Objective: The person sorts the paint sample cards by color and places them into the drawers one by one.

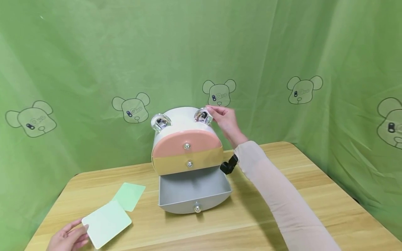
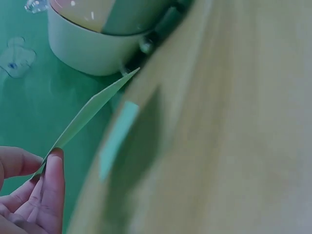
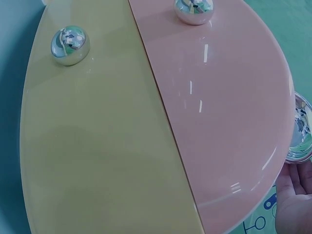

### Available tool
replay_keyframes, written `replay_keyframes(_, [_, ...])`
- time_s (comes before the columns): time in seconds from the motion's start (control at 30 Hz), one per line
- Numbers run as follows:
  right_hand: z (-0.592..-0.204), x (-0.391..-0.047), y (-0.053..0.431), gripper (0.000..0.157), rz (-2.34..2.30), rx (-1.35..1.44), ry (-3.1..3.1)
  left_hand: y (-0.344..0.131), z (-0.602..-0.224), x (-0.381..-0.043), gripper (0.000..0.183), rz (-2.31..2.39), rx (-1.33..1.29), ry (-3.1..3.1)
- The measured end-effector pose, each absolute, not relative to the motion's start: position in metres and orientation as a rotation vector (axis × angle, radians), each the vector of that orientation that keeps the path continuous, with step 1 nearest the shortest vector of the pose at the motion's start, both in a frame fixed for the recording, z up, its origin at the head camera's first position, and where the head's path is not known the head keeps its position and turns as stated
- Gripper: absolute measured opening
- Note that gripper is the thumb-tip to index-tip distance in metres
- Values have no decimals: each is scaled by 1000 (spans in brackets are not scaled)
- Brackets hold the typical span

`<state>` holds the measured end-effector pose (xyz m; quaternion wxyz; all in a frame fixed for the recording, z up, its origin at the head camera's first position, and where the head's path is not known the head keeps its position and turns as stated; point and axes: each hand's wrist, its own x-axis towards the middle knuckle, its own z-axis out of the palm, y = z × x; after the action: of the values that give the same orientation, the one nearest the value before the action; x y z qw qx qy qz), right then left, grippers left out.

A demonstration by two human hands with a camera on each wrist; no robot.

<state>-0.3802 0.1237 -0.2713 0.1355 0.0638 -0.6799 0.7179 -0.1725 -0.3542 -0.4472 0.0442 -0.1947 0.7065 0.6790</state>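
My left hand pinches a pale green square card by its left edge, thumb on top. In the left wrist view the card is seen nearly edge-on, tilted above the table. Another green card lies on the table, partly covered by the held one in the head view. My right hand grips the shiny silver ear on the right of a small drawer cabinet. Fingers show behind that ear in the right wrist view. The cabinet's grey bottom drawer is pulled out, with nothing in it.
Above the grey drawer, the pink drawer and the yellow drawer are closed, each with a silver knob. A second silver ear sits on the left. Behind the wooden table hangs a green curtain printed with bear heads.
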Motion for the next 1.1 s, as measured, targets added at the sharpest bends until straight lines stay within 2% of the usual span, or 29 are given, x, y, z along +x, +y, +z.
replay_keyframes(0.23, [-271, -379, 123, 27, 2078, 200, -1968, -334, -415, -185, 31, 2218, -229, 2189])
replay_keyframes(0.33, [-271, -380, 123, 27, 2079, 206, -1963, -316, -399, -194, 25, 2239, -137, 2161])
replay_keyframes(0.47, [-271, -380, 124, 27, 2073, 202, -1957, -280, -382, -205, 24, 2161, -156, 2169])
replay_keyframes(0.6, [-272, -380, 124, 29, 2063, 205, -1967, -243, -374, -214, 43, 2075, -128, 2154])
replay_keyframes(0.7, [-271, -380, 125, 30, 2061, 209, -1973, -221, -371, -222, 47, 2066, -95, 2109])
replay_keyframes(0.93, [-272, -381, 124, 31, 2067, 210, -1980, -186, -372, -243, 25, 2129, -88, 2036])
replay_keyframes(1.1, [-271, -380, 124, 31, 2073, 215, -1971, -169, -377, -254, 32, 2132, -114, 2086])
